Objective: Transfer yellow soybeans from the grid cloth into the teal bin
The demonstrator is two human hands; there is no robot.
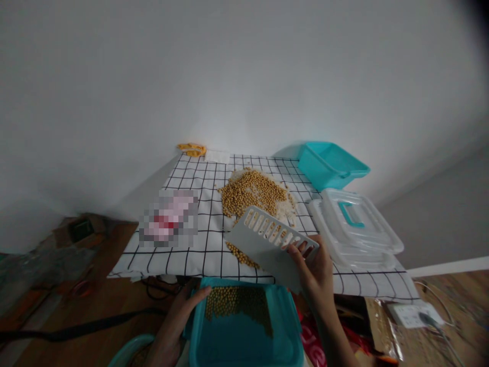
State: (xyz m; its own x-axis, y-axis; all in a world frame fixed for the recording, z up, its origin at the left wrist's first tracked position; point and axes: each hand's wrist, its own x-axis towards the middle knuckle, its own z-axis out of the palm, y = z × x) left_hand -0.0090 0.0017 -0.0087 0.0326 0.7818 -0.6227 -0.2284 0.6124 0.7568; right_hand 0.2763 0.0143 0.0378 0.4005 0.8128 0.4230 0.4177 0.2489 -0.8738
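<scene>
My right hand (315, 267) grips a white slotted scoop (267, 237), tilted over the table's front edge above a small clump of soybeans (240, 255). My left hand (183, 311) holds the left rim of a teal bin (244, 346) just below the table edge, with soybeans lying in its far end. A large pile of soybeans mixed with rice (254, 191) sits on the checked tablecloth (198, 255) behind the scoop.
A second teal bin (330, 163) stands at the back right. A clear lidded container with a teal handle (355, 229) sits right of the scoop. A blurred pink packet (170, 216) lies at left; orange items (192, 149) are at the back edge. Cables and a power strip (414, 313) lie on the floor.
</scene>
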